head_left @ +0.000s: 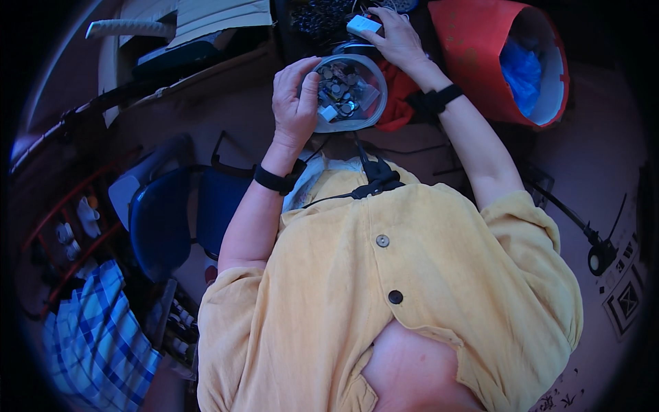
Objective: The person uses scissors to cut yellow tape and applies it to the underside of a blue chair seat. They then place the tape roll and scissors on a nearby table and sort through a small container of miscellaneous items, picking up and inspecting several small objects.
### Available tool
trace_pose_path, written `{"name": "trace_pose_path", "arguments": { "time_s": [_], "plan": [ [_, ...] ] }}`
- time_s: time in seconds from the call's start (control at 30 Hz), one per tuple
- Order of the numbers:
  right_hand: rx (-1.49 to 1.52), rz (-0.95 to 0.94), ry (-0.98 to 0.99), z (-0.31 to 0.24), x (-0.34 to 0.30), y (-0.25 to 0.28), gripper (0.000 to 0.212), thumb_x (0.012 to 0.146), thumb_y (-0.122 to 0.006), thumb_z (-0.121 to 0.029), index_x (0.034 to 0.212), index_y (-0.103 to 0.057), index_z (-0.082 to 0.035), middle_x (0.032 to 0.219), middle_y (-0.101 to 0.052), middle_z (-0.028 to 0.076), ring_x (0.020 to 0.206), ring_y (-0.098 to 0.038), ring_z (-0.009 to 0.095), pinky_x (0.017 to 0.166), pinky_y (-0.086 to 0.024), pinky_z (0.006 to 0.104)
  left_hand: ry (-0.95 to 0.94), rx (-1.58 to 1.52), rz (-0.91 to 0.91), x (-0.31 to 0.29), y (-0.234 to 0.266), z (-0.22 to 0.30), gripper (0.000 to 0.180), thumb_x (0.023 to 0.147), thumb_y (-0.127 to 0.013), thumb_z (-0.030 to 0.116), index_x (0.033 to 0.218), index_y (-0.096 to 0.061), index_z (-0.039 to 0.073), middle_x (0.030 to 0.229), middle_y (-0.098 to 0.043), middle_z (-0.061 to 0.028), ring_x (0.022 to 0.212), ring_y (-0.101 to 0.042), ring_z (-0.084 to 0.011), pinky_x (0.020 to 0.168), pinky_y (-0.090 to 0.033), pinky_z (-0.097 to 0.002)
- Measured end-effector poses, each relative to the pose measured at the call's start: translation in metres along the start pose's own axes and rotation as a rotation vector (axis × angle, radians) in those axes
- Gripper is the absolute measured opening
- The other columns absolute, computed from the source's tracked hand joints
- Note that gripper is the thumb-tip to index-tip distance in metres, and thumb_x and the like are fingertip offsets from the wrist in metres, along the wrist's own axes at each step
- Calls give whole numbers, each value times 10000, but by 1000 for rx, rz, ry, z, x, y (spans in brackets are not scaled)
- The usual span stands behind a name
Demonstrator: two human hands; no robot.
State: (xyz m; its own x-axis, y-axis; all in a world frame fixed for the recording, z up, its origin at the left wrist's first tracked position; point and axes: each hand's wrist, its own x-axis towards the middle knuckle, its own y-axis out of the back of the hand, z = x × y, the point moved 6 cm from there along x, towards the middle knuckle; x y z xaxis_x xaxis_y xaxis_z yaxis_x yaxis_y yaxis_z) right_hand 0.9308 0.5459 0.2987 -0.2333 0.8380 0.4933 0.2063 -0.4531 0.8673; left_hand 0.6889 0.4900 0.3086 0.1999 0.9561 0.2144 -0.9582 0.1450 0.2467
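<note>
A round, clear plastic tub (pixel 379 103) stands before me, holding many small round metal pieces, perhaps button cells or coins, and a little clear bag. My left hand (pixel 295 99) grips the left side of its rim, thumb over the edge. Beyond the tub, my right hand (pixel 399 42) pinches a small white box-shaped piece (pixel 364 26) between thumb and fingers. What it is exactly does not show. Another small white piece (pixel 329 113) lies inside the tub. Dark, tangled bits (pixel 319 20) lie behind the tub, to the left of my right hand.
To the right, a large red paper bag (pixel 473 58) lies on its side with blue plastic (pixel 520 75) inside. A red cloth (pixel 398 96) sits beside the tub. An opened cardboard box (pixel 220 14) is at the far left. A blue chair (pixel 161 220) and shoe rack (pixel 65 233) stand left.
</note>
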Motion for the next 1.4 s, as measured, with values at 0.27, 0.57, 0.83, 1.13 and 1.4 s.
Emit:
{"name": "trace_pose_path", "arguments": {
  "time_s": [0.27,0.57,0.83,1.13,1.4],
  "plan": [
    [845,-282,-409,-45,5,105,191,1023,-583,-175,1066,-708,-37,899,-711,56,812,-702,137,721,-561,248,23,-57,-51,3,-1,-4,254,1000,-573,249,1172,-692,104,1194,-657,-95,1150,-557,-257,971,-463,-355],
    [382,-1020,-23,-134,-21,21,203,923,-602,-106,1056,-710,3,1102,-705,180,1007,-688,327,869,-550,402,105,-199,-169,8,-3,-24,311,986,-601,323,1176,-703,98,1265,-644,-106,1202,-570,-271,1045,-436,-375],
    [383,-974,-42,-130,-37,-65,261,968,-532,-101,1134,-720,-27,1161,-700,158,1068,-685,295,924,-536,394,50,-127,-174,13,-1,-21,288,998,-565,289,1170,-701,101,1244,-652,-107,1191,-559,-275,1046,-424,-383],
    [157,-1494,82,-133,-39,-39,469,745,-803,-114,1202,-708,-70,1174,-701,137,1091,-670,289,935,-519,377,4,-50,-117,7,-3,-12,282,1008,-542,282,1154,-709,108,1238,-655,-98,1175,-548,-282,1030,-424,-393],
    [215,-1708,78,-143,-41,-25,434,743,-763,-134,1172,-734,-76,1173,-703,121,1089,-658,276,939,-485,374,0,-39,-95,7,-3,-13,291,1019,-543,296,1166,-705,105,1224,-660,-94,1168,-562,-262,1023,-433,-375]
  ]
}}
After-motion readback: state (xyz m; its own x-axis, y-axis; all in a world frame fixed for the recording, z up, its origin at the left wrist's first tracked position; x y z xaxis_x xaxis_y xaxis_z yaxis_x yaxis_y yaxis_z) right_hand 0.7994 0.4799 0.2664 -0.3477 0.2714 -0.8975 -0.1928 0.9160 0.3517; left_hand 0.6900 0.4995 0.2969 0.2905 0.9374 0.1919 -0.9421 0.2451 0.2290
